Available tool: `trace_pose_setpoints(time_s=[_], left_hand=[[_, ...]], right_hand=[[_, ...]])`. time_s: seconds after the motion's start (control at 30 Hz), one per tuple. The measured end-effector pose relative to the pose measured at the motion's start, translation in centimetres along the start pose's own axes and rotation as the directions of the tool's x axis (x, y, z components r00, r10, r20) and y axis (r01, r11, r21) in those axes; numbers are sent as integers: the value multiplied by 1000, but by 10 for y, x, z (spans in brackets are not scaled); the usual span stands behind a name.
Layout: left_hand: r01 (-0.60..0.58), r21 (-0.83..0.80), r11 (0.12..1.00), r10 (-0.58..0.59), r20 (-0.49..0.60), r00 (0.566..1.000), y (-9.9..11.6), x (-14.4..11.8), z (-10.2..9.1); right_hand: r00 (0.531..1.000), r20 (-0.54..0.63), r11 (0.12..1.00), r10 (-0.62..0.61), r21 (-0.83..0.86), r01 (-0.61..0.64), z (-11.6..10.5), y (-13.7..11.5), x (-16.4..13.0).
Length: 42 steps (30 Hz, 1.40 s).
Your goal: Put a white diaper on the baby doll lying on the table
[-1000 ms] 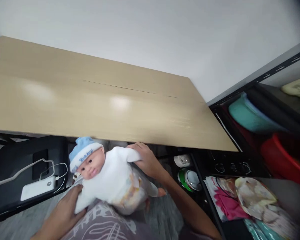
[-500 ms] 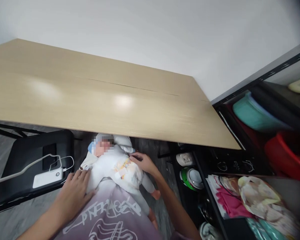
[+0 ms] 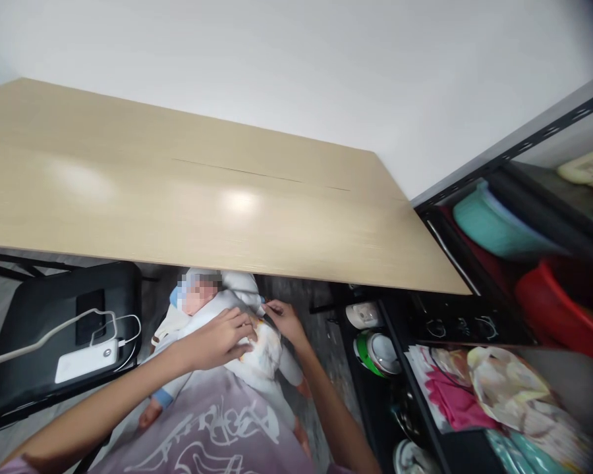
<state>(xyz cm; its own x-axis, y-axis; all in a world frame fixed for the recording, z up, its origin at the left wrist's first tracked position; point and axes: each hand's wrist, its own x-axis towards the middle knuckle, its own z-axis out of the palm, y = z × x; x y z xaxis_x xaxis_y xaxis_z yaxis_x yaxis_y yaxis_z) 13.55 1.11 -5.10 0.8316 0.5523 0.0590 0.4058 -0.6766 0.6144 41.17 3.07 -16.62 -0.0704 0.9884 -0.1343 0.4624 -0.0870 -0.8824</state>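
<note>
Across my lap, head away from me, lies a small figure (image 3: pixel 215 304) in white clothing with blue cuffs; whether it is a doll cannot be told, and its face is blurred out. Around its middle is a white printed diaper (image 3: pixel 267 350). My left hand (image 3: pixel 225 337) reaches over its belly, fingers bent and pressed together at the diaper's front edge. On the far side, my right hand (image 3: pixel 284 320) has thumb and fingertips close together beside the diaper's upper corner and a blue cuff. What sits between those fingertips is too small to make out.
A wooden tabletop (image 3: pixel 197 204) overhangs the figure's head. To the left, a black stool (image 3: pixel 24 329) bears a white power bank (image 3: pixel 86 361) with a cable. On the right, a black shelf holds a teal basin (image 3: pixel 499 224), a red basin (image 3: pixel 558 309) and pink cloth (image 3: pixel 457 398).
My left hand has moved right and up, from the figure's side onto the diaper's front, uncovering a small arm with a blue cuff. My right hand has shifted slightly outward, fingertips drawn together.
</note>
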Motion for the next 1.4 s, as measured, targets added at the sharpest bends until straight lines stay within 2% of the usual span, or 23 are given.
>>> trace_pose_setpoints(time_s=[0.1,0.2,0.33,0.37,0.43,0.53,0.6,0.67,0.73,0.8,0.83,0.87,0.93,1.0,1.1,1.2,1.3,1.4], left_hand=[[31,-40,999,-31,-4,1000,0,-6,-6],[50,-40,998,-50,-8,999,1,-9,-9],[32,-44,999,-32,-4,999,11,-21,-23],[34,-63,997,-33,20,999,14,-27,-29],[65,-120,991,-52,104,993,21,-42,-41],[138,-227,964,-77,259,963,26,-59,-51],[140,-281,950,-50,306,951,24,-58,-48],[90,-283,955,-15,259,966,20,-40,-37],[24,-205,979,6,143,990,13,-6,-20],[-1,-66,998,8,97,995,6,37,2],[-1,13,1000,-1,148,989,3,59,14],[4,81,997,-24,247,969,1,80,26],[18,155,988,-81,407,910,-2,112,46],[42,174,984,-118,458,881,-4,127,59],[108,186,977,-174,386,906,-4,120,64],[180,132,975,-206,216,954,-2,98,58],[203,24,979,-204,58,977,3,81,48],[203,-23,979,-203,22,979,9,70,35]], right_hand=[[999,-17,999,-30,-21,30,-4,-12,-1],[985,50,985,-166,-37,168,-5,-44,-11],[880,282,908,-383,-59,414,-2,-87,-26],[859,318,891,-400,-84,446,-2,-94,-30],[851,348,872,-393,-154,465,-10,-102,-37],[895,356,906,-267,-222,359,-36,-100,-55],[924,369,962,-99,-202,184,-58,-92,-73],[905,414,989,94,-142,-38,-72,-80,-90],[868,448,977,214,-98,-190,-73,-67,-104],[878,421,973,228,-140,-185,-62,-55,-112],[898,387,970,210,-197,-141,-54,-50,-114],[916,354,960,189,-264,-96,-46,-46,-116],[935,307,929,177,-365,-56,-33,-40,-119],[940,273,921,203,-380,-89,-26,-36,-126],[938,251,929,239,-339,-147,-26,-29,-139],[935,246,941,255,-286,-181,-25,-16,-147],[947,230,966,223,-185,-182,-18,1,-140],[936,250,968,249,-75,-238,-16,13,-126]])
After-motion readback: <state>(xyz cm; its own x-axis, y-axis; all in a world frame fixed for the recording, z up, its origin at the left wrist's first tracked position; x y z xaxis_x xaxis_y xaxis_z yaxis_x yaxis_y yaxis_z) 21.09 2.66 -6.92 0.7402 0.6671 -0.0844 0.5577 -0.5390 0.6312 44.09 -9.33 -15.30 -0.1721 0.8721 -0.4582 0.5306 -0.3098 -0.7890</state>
